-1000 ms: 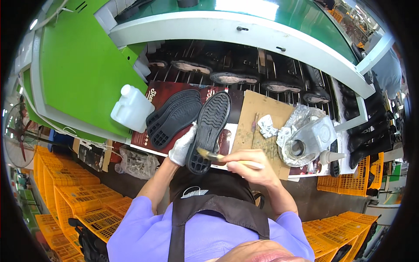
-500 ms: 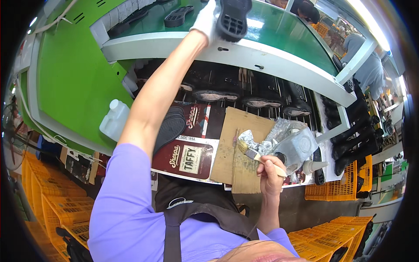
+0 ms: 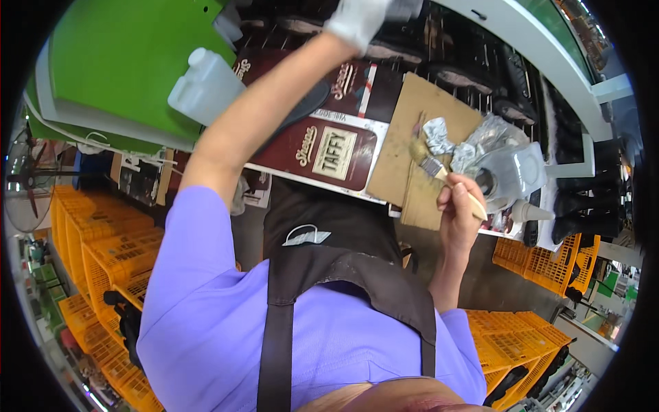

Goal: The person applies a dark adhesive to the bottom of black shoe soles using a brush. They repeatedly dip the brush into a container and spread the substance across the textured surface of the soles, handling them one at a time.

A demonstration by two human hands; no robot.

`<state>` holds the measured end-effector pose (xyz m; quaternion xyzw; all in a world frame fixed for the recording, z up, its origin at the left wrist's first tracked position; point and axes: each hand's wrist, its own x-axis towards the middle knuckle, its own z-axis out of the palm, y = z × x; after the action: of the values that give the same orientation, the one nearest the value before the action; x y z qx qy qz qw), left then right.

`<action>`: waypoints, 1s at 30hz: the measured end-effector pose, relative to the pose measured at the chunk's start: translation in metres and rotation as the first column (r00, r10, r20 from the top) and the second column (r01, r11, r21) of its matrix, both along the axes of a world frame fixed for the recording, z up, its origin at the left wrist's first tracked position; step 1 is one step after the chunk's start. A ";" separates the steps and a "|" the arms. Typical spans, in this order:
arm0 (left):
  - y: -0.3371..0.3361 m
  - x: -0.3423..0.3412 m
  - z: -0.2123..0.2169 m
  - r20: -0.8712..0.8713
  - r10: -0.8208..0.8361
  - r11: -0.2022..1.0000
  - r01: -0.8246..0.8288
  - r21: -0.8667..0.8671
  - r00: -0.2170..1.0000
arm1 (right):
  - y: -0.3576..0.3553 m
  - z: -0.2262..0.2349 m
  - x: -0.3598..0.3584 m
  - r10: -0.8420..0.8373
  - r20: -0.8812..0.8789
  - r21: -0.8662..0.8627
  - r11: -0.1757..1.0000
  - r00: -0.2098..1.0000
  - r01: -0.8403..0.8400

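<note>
At the top edge, my left hand (image 3: 358, 22), in a white glove, is closed on a black shoe sole (image 3: 403, 8); both are smeared by motion and partly cut off. My bare right hand (image 3: 461, 209) grips a brush (image 3: 434, 167) by its pale handle, the yellowish bristles pointing away over a stained cardboard sheet (image 3: 391, 161). Beside the bristles lies a crumpled grey-white wad (image 3: 439, 137). A cloudy clear plastic container (image 3: 520, 168) rests on its side just right of that hand. Under my left forearm lies another dark sole (image 3: 307, 103), partly hidden.
A white plastic jug (image 3: 206, 86) stands by the green panel (image 3: 123, 62). Dark red printed boxes (image 3: 367, 165) cover the work surface. Behind them is a rack of black boots (image 3: 467, 77). A white nozzle bottle (image 3: 532, 211) lies at the right. Orange crates (image 3: 103, 220) stand on both sides.
My left hand has come back from the green conveyor with the sole, now over the rack. The view has tipped down toward my body. My right hand still holds the brush over the cardboard.
</note>
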<state>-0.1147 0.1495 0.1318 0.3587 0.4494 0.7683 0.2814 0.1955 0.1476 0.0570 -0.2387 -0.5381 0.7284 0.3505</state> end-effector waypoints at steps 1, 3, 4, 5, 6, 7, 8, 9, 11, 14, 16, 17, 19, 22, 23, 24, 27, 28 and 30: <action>-0.026 -0.003 -0.030 -0.610 0.081 0.994 -0.107 -0.006 0.788 | 0.000 -0.003 0.000 0.004 0.006 -0.018 1.000 1.000 -0.004; -0.076 0.029 -0.060 -0.515 -0.038 0.946 -0.135 -0.295 0.856 | 0.002 -0.009 0.002 -0.007 0.044 -0.028 1.000 0.999 0.008; -0.095 0.037 -0.087 -0.694 0.042 0.955 -0.232 -0.183 0.719 | 0.002 -0.010 0.001 -0.008 0.069 -0.022 1.000 0.998 0.010; -0.111 0.052 -0.095 -0.754 0.078 0.921 -0.337 -0.196 0.652 | 0.003 -0.013 0.002 -0.016 0.091 -0.013 1.000 0.996 0.017; -0.129 0.058 -0.102 -0.732 -0.052 0.869 -0.330 -0.369 0.679 | 0.004 -0.015 0.002 -0.020 0.097 -0.022 1.000 0.995 0.022; -0.144 0.057 -0.115 -0.851 -0.039 0.822 -0.468 -0.326 0.523 | 0.004 -0.014 0.002 -0.017 0.105 -0.032 0.999 0.994 0.021; -0.157 0.054 -0.124 -0.938 -0.048 0.769 -0.586 -0.254 0.343 | 0.004 -0.015 0.002 -0.018 0.110 -0.042 0.999 0.994 0.023; -0.168 0.047 -0.129 -0.972 -0.060 0.685 -0.699 -0.204 0.226 | 0.004 -0.015 0.000 -0.032 0.118 -0.049 0.998 0.993 0.038; -0.186 0.027 -0.136 -0.990 -0.122 0.506 -0.853 -0.127 0.075 | 0.004 -0.016 -0.001 -0.034 0.119 -0.040 0.998 0.992 0.039; -0.204 0.006 -0.145 -0.954 -0.284 0.276 -0.945 -0.174 0.093 | 0.004 -0.018 0.001 -0.068 0.128 0.030 0.997 0.989 0.065; -0.208 0.005 -0.142 -0.933 -0.341 0.275 -0.937 -0.215 0.113 | 0.008 -0.021 0.006 -0.133 0.148 0.131 0.985 0.980 0.113; -0.210 0.008 -0.145 -0.939 -0.333 0.303 -0.933 -0.194 0.087 | 0.012 -0.020 0.011 -0.164 0.158 0.223 0.967 0.974 0.127; -0.210 0.011 -0.143 -0.952 -0.296 0.351 -0.918 -0.185 0.078 | 0.020 -0.013 0.021 -0.299 0.207 0.329 0.918 0.931 0.221; -0.207 0.008 -0.143 -0.980 -0.197 0.458 -0.880 -0.125 0.037 | 0.037 -0.003 0.045 -0.465 0.256 0.465 0.828 0.848 0.314; -0.207 0.012 -0.139 -0.958 -0.256 0.399 -0.888 -0.227 0.130 | 0.039 0.005 0.046 -0.493 0.300 0.447 0.829 0.816 0.336; -0.208 0.014 -0.143 -0.921 -0.329 0.355 -0.877 -0.325 0.208 | 0.048 0.002 0.052 -0.517 0.286 0.512 0.794 0.807 0.328; -0.211 0.009 -0.160 -0.891 -0.370 0.354 -0.847 -0.396 0.262 | 0.058 0.001 0.059 -0.590 0.326 0.618 0.724 0.738 0.306; -0.211 0.008 -0.159 -0.891 -0.354 0.367 -0.834 -0.412 0.284 | 0.061 0.001 0.059 -0.612 0.375 0.672 0.697 0.696 0.250; -0.209 0.008 -0.156 -0.873 -0.352 0.379 -0.801 -0.463 0.338 | 0.067 -0.005 0.058 -0.660 0.380 0.763 0.619 0.648 0.183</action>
<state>-0.1063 -0.0590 -0.0245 0.4152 0.9043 0.0978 -0.0183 0.2531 0.2147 0.0517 -0.4544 -0.7659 0.2484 0.3811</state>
